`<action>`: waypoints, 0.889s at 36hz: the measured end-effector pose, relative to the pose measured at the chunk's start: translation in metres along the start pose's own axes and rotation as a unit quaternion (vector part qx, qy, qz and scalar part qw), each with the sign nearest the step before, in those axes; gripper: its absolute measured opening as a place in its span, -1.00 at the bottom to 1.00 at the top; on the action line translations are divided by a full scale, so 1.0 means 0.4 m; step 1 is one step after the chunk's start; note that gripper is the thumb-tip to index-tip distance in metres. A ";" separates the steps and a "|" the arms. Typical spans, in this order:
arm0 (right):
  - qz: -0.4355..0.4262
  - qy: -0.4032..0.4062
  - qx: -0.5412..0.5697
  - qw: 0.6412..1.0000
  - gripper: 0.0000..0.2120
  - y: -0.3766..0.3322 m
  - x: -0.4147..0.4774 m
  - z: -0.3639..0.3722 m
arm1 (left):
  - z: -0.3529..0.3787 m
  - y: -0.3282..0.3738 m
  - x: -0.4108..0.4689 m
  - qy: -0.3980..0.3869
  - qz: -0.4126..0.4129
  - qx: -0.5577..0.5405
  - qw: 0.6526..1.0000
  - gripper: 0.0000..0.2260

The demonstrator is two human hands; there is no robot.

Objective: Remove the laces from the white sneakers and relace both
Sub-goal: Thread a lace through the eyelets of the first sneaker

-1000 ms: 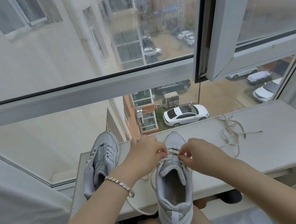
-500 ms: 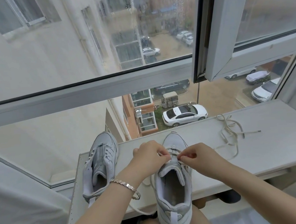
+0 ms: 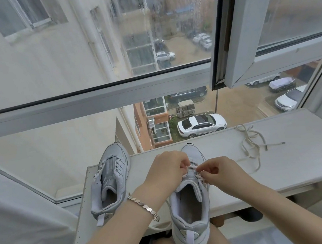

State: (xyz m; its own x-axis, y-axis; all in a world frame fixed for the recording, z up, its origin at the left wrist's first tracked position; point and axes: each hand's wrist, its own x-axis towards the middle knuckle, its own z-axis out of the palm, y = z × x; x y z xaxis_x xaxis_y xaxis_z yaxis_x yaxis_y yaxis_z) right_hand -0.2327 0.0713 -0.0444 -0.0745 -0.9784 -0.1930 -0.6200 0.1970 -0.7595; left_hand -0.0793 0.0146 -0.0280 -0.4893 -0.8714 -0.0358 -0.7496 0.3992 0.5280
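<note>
The worked white sneaker [image 3: 189,208] lies toe away from the person, its heel hanging off the near edge of the white ledge board [image 3: 280,165] over the lap. It is pale grey-white, with a padded collar, a heel tab and a thick sole. I judge it light and soft in the upper but stiff underfoot. With the heel unsupported it could tip, so it is best steadied at the eyelet rows.

Left of its heel, a slack end of its lace [image 3: 159,226] droops off the board. The lace is flat, off-white and limp. It should slide easily and hold no shape, so the grip belongs close to an eyelet or at the hardened tip.

Over the sneaker's tongue, the left hand [image 3: 167,169], a link bracelet [image 3: 143,208] on its wrist, pinches the lace with curled fingers. The right hand [image 3: 219,170] nips a strand between thumb and forefinger, just beside it.

Left of the worked sneaker the second sneaker [image 3: 110,178] lies on the board, apparently unlaced. Beyond and to the right lies a loose lace [image 3: 252,146], tangled. Past its toe, through the window, stands a white car [image 3: 202,124].
</note>
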 end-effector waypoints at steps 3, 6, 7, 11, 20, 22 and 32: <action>0.002 -0.001 0.001 1.000 -0.82 0.000 0.006 -0.003 | 0.007 0.004 -0.004 -0.003 -0.012 -0.057 0.998 -0.81; -0.002 -0.010 -0.019 1.000 -0.83 -0.005 0.015 -0.008 | 0.011 -0.002 -0.012 0.008 -0.011 -0.081 0.997 -0.83; -0.002 -0.017 -0.027 0.999 -0.83 -0.010 0.018 -0.011 | 0.011 -0.005 -0.015 0.018 -0.009 -0.086 0.996 -0.84; -0.008 -0.062 -0.090 0.994 -0.83 -0.041 0.039 -0.019 | -0.002 -0.005 -0.030 -0.011 -0.020 -0.125 0.992 -0.79; 0.066 -0.179 -0.143 0.971 -0.87 -0.100 0.094 -0.043 | 0.010 -0.027 -0.062 -0.028 0.055 -0.078 0.995 -0.68; 0.085 -0.201 -0.151 0.964 -0.80 -0.111 0.109 -0.047 | 0.020 -0.037 -0.069 -0.002 0.079 -0.105 0.991 -0.80; 0.110 -0.250 -0.228 0.934 -0.72 -0.135 0.142 -0.048 | 0.074 -0.038 -0.108 0.125 0.081 -0.156 0.976 -0.90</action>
State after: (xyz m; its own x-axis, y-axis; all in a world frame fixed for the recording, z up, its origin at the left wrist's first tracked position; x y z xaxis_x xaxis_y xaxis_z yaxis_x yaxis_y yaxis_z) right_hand -0.2185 0.0040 -0.0023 0.0651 -0.7429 -0.6663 -0.9099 0.2300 -0.3454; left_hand -0.0598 0.0545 -0.0596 -0.4367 -0.8620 0.2575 -0.4797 0.4653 0.7439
